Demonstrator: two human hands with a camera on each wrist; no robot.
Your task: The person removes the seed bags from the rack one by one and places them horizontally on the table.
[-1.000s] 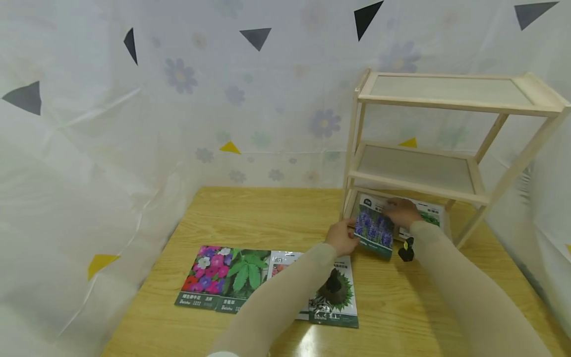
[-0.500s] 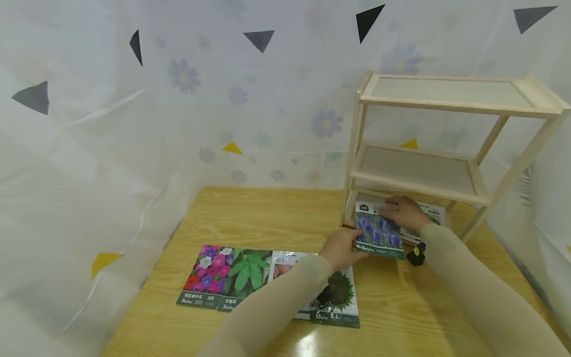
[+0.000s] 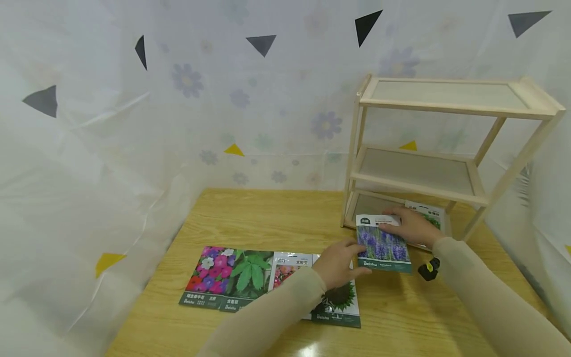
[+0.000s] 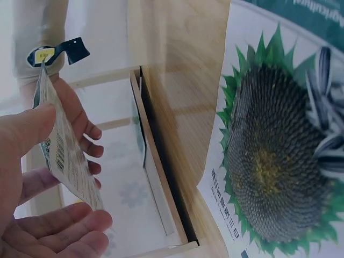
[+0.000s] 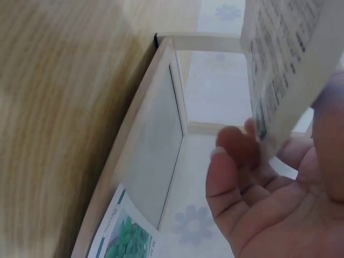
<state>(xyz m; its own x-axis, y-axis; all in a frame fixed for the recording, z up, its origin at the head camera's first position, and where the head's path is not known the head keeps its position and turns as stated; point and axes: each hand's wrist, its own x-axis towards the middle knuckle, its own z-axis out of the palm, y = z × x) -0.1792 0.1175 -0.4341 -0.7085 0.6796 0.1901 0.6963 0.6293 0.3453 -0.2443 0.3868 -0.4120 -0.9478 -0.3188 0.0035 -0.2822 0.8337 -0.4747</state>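
A seed packet with purple flower spikes (image 3: 383,244) is held between both hands, tilted, in front of the low shelf. My left hand (image 3: 338,265) pinches its left edge; the left wrist view shows the thumb against the printed back of the packet (image 4: 67,145). With the right hand (image 3: 414,228) I grip its upper right side, fingers behind it in the right wrist view. Below my left forearm lies a sunflower seed packet (image 3: 336,302), partly covered. Another packet with green leaves (image 5: 126,239) lies on the bottom shelf board (image 3: 372,204).
The three-tier wooden rack (image 3: 419,181) stands at the back right of the wooden table (image 3: 267,213). In a row on the table lie a petunia packet (image 3: 211,275), a green-leaf packet (image 3: 247,277) and a partly hidden orange-flower packet (image 3: 285,272).
Both hands have drawn the purple-flower packet toward me and slightly right, away from the bottom shelf. It now faces more squarely upward, and more of the shelf board shows.
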